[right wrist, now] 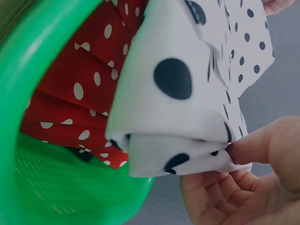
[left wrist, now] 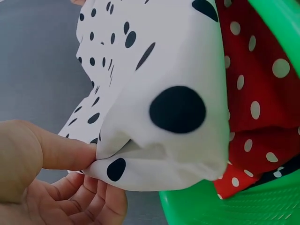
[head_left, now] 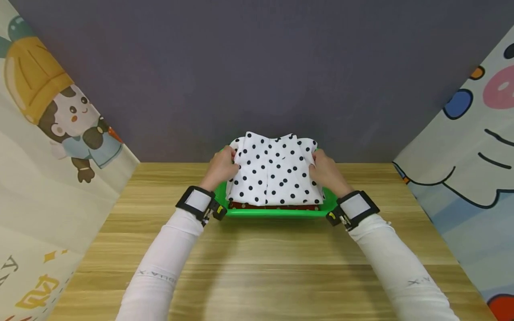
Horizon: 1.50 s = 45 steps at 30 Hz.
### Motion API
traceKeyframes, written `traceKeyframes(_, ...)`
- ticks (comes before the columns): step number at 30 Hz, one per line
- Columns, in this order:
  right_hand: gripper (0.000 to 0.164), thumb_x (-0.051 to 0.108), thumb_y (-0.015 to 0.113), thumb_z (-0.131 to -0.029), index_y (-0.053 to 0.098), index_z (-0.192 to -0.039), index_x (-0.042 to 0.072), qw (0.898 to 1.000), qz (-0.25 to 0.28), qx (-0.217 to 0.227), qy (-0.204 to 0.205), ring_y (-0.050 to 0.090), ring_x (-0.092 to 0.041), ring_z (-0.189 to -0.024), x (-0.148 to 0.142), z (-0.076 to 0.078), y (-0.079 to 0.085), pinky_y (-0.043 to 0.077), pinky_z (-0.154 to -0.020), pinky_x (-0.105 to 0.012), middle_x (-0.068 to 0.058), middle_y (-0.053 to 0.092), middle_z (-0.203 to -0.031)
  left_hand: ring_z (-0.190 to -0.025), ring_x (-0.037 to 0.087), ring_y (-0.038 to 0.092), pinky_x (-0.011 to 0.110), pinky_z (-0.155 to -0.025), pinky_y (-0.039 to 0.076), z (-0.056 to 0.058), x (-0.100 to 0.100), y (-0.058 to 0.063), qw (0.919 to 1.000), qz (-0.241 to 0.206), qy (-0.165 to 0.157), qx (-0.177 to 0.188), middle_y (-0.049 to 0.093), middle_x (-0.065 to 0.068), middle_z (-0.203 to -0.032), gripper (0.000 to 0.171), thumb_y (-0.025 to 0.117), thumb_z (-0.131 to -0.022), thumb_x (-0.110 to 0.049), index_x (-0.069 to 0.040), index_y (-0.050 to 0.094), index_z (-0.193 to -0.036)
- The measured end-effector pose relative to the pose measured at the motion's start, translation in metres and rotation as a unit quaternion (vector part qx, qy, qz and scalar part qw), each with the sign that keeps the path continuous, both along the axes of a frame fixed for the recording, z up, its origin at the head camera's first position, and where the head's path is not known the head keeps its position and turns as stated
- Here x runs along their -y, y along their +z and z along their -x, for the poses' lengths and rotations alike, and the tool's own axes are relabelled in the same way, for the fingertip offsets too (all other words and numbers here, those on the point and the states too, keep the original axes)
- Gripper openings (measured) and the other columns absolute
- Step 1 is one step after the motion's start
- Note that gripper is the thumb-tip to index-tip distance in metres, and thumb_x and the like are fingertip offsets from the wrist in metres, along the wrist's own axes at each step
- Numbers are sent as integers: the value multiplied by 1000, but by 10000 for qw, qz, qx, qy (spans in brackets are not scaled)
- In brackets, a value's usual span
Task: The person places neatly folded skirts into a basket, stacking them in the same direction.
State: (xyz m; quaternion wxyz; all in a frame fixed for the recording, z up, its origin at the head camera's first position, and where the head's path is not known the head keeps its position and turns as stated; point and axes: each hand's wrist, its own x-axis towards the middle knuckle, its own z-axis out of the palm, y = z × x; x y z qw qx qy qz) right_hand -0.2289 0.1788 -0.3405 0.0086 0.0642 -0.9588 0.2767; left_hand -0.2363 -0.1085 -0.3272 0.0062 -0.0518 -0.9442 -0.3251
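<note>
A white cloth with black polka dots [head_left: 273, 171], folded in layers, is held over a green basket [head_left: 277, 213]. My left hand [head_left: 221, 168] pinches its left edge between thumb and fingers, as the left wrist view shows close up. On the opposite edge, my right hand [head_left: 327, 173] pinches the cloth the same way. Beneath it, a red cloth with white dots [left wrist: 255, 93] lies inside the basket. In the right wrist view the red cloth [right wrist: 79, 84] shows beside the basket's green rim [right wrist: 47, 79]. What kind of garment the white cloth is, I cannot tell.
The basket stands at the back of a wood-grain table [head_left: 257, 267], close to a dark grey wall [head_left: 257, 67]. Printed cartoon curtains hang on the left [head_left: 48, 178] and on the right [head_left: 462, 187]. A bit of black cloth [left wrist: 276, 172] peeks from under the red one.
</note>
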Motion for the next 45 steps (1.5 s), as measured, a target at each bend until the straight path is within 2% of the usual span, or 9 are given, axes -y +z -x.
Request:
traceKeyframes(4, 26, 8, 39, -90, 39, -112, -6, 9998, -97, 147, -74, 49, -24, -64, 2, 9, -1, 39, -51, -28, -14, 47, -76, -63, 23, 50, 27, -50, 39, 7, -2, 0, 9998, 145, 8, 115, 47, 9, -76, 18, 50, -80, -1, -3, 47, -98)
traceKeyframes(9, 31, 8, 36, -91, 38, -119, -6, 9980, -121, 603, -109, 52, -25, -71, 7, 16, -5, 41, -55, -27, -18, 51, -89, -67, 23, 49, 26, -54, 39, 16, -4, -3, 9987, 455, -6, 234, 46, 7, -76, 19, 52, -77, -1, -3, 48, -95)
traceKeyframes(13, 41, 9, 35, -93, 31, -131, -6, 9945, -214, 1020, -134, 53, -26, -73, 9, 22, -10, 41, -55, -27, -24, 54, -103, -58, 19, 44, 25, -49, 35, 22, -7, -7, 9977, 584, -31, 338, 41, 5, -67, 11, 52, -74, 2, -6, 45, -78)
traceKeyframes(16, 48, 8, 34, -92, 25, -136, -7, 9915, -401, 1230, -112, 53, -27, -71, 11, 26, -14, 40, -54, -27, -27, 53, -113, -48, 15, 38, 23, -44, 31, 27, -9, -12, 9965, 664, -81, 499, 35, 2, -59, 20, 51, -72, 3, -10, 38, -64)
traceKeyframes(19, 54, 6, 35, -90, 19, -140, -7, 9884, -561, 1408, -88, 53, -27, -70, 12, 29, -17, 39, -53, -27, -28, 50, -119, -46, 14, 35, 22, -42, 28, 31, -11, -17, 9944, 810, -82, 681, 33, 1, -57, 25, 51, -73, 2, -12, 34, -60)
traceKeyframes(28, 60, 5, 37, -88, 13, -142, -10, 9826, -892, 1628, 66, 51, -29, -76, 14, 31, -22, 38, -59, -30, -30, 45, -128, -52, 15, 37, 24, -45, 31, 36, -15, -25, 9883, 919, -14, 1218, 36, 4, -69, 6, 48, -81, -1, -6, 45, -81)
traceKeyframes(33, 62, 6, 36, -89, 9, -142, -11, 9792, -1072, 1721, 93, 51, -30, -80, 12, 31, -27, 39, -62, -31, -32, 45, -128, -53, 16, 38, 24, -46, 33, 37, -16, -27, 9853, 929, -38, 1435, 38, 6, -71, 5, 47, -82, 0, -5, 46, -84)
traceKeyframes(37, 62, 6, 36, -89, 8, -142, -11, 9783, -986, 1821, 51, 50, -27, -72, 12, 32, -29, 39, -56, -29, -30, 50, -117, -59, 18, 42, 25, -49, 34, 36, -16, -28, 9840, 981, -11, 1486, 41, 8, -76, 7, 46, -84, -2, -3, 49, -90)
traceKeyframes(45, 62, 8, 34, -91, 4, -142, -11, 9752, -920, 2009, 109, 42, -16, -53, 11, 31, -30, 36, -47, -24, -13, 48, -78, -64, 21, 47, 25, -49, 37, 34, -17, -28, 9789, 1143, 26, 1693, 53, 15, -99, 36, 45, -88, -4, 2, 45, -124)
